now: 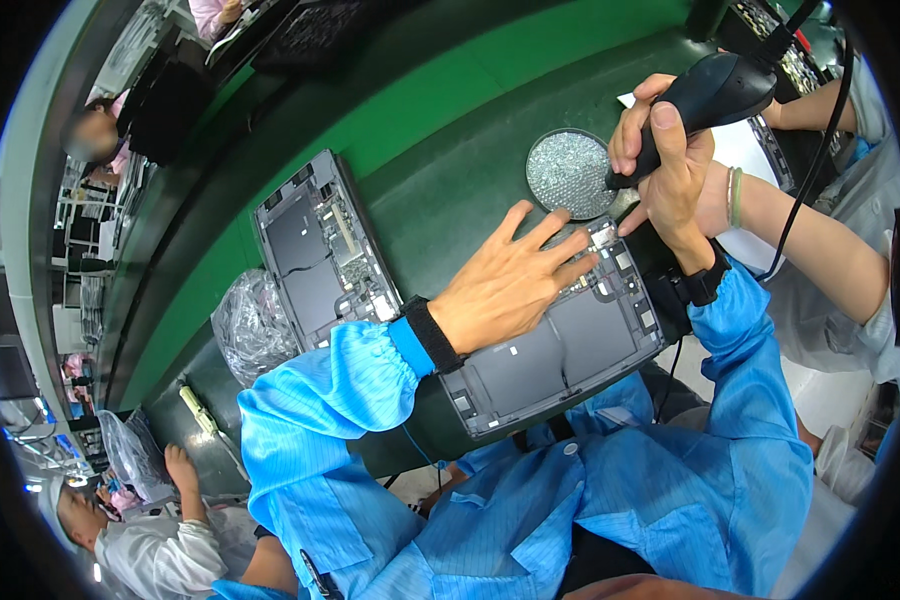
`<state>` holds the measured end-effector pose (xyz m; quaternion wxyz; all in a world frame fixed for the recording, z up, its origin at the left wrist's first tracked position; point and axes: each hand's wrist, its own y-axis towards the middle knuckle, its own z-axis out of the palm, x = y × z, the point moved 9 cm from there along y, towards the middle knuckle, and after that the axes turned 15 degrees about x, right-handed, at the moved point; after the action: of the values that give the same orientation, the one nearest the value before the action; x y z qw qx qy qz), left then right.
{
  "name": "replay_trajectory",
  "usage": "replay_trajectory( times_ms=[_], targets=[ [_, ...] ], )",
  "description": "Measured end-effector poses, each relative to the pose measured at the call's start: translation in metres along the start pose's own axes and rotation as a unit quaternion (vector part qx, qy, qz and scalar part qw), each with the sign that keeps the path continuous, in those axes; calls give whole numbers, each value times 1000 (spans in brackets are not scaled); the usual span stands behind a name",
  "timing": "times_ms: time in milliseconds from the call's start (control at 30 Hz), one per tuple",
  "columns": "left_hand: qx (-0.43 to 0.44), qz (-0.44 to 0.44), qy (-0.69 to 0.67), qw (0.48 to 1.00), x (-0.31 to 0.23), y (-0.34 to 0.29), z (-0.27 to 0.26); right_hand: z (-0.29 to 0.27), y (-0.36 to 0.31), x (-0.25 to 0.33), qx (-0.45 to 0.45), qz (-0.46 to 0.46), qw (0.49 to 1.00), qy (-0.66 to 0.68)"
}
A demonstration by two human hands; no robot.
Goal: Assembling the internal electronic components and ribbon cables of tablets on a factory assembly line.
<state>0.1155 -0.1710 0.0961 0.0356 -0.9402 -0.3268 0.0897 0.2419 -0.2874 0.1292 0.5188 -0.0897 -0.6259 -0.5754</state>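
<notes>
My left hand (pixel 515 285) lies palm down with spread fingers on the upper edge of an opened laptop base (pixel 570 350), whose dark battery and boards show. My right hand (pixel 675 170) grips a black corded electric screwdriver (pixel 715 95). The tool tilts down to the left, its tip at the rim of a round dish (pixel 568 172) full of small silvery screws, just beyond the laptop. Whether the tip touches a screw is too small to tell. Black bands circle both my wrists.
A second opened laptop base (pixel 320 250) lies at the left, beside clear plastic wrap (pixel 255 325). From the right, a co-worker's forearm (pixel 810 220) with a green bangle reaches behind my right hand. The black cable (pixel 832 150) hangs at the right. Another person (pixel 160 545) sits lower left.
</notes>
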Motion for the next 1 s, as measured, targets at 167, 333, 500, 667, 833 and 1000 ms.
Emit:
replay_trajectory(
  times_ms=[167, 333, 500, 667, 833, 1000],
  targets=[
    [1, -4, 5, 1000, -3, 1, -4, -2, -5, 1, -2, 6, 1000, -4],
    [4, -2, 7, 1000, -3, 2, -4, 9, -5, 26, -12, 18, 1000, -7],
    [3, -17, 9, 1000, -2, 1, -2, 24, -6, 44, 5, 53, 994, -93],
    [-18, -6, -23, 1000, -1, -1, -1, 26, -7, 56, -32, 47, 998, -13],
    [-91, -7, -78, 993, 2, -8, -30, 21, -3, 69, -63, 19, 988, 140],
    [-191, -11, -223, 956, 7, -28, -59, 34, 0, 93, -16, 0, 965, 262]
  ],
)
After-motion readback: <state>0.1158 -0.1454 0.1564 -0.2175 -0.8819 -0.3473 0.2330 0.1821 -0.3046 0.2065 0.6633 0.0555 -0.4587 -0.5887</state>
